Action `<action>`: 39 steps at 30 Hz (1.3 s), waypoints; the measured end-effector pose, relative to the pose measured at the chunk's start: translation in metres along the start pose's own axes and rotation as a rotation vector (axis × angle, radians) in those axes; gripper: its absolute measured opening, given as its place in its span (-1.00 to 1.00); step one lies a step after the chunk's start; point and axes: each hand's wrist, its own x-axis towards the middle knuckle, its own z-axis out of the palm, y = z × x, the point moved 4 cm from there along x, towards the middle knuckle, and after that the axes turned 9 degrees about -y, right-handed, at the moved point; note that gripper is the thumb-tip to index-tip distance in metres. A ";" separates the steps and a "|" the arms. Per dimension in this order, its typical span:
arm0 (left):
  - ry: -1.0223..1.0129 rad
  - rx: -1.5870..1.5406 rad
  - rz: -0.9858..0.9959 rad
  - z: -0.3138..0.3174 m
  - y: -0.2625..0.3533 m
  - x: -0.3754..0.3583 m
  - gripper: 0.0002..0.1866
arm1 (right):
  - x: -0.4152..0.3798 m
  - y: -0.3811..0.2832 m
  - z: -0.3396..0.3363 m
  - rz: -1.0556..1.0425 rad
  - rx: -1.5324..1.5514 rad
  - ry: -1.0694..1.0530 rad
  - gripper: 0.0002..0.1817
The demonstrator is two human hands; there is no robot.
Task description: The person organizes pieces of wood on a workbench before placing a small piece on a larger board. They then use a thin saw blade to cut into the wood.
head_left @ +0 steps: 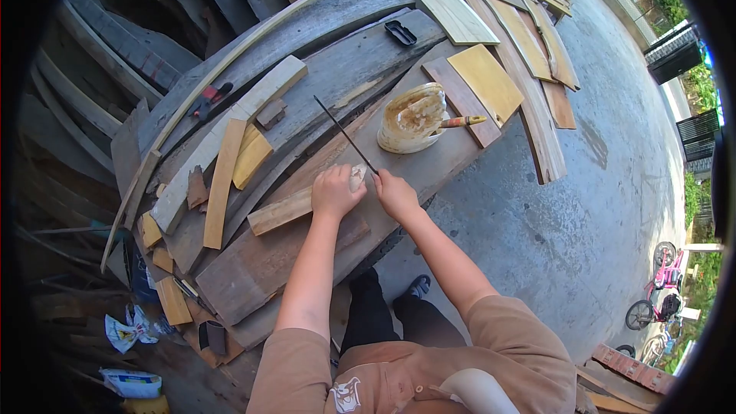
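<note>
My left hand is closed over a pale, roughly shaped piece of wood, whose end shows past my fingers. Under that hand lies a squared wooden block on the plank bench. In my right hand is the end of a long, thin dark rod that looks like a file. It slants up and left over the boards, close beside the pale piece. A whitish tub with brown stains stands beyond my right hand, and a brush sticks out from its side.
Wood strips and offcuts lie across the left planks. A small black tray and a red-and-black tool rest farther back. Long boards extend at the far right, beside concrete floor. Stacked timber fills the left.
</note>
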 end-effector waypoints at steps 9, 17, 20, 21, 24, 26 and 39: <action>0.081 0.011 0.094 0.001 0.006 0.001 -0.69 | -0.001 0.005 0.013 0.096 -0.022 0.001 -0.71; 0.146 -0.013 -0.146 0.007 0.002 0.004 -0.68 | 0.024 0.004 0.007 -0.055 -0.005 -0.033 -0.73; 0.112 -0.004 -0.145 0.005 0.004 0.003 -0.69 | 0.012 0.005 -0.003 -0.035 -0.041 -0.070 -0.72; 0.110 -0.006 -0.155 0.005 0.004 0.003 -0.69 | 0.005 0.008 -0.006 -0.035 -0.037 -0.066 -0.72; 0.099 -0.017 -0.167 0.004 0.005 0.004 -0.69 | -0.034 0.027 -0.014 0.041 -0.096 -0.116 -0.72; 0.085 -0.026 -0.169 0.004 0.005 0.003 -0.69 | -0.067 0.038 -0.026 0.076 -0.123 -0.140 -0.72; 0.128 -0.067 -0.170 0.008 0.002 0.001 -0.67 | 0.004 -0.008 -0.033 0.011 -0.189 -0.201 -0.67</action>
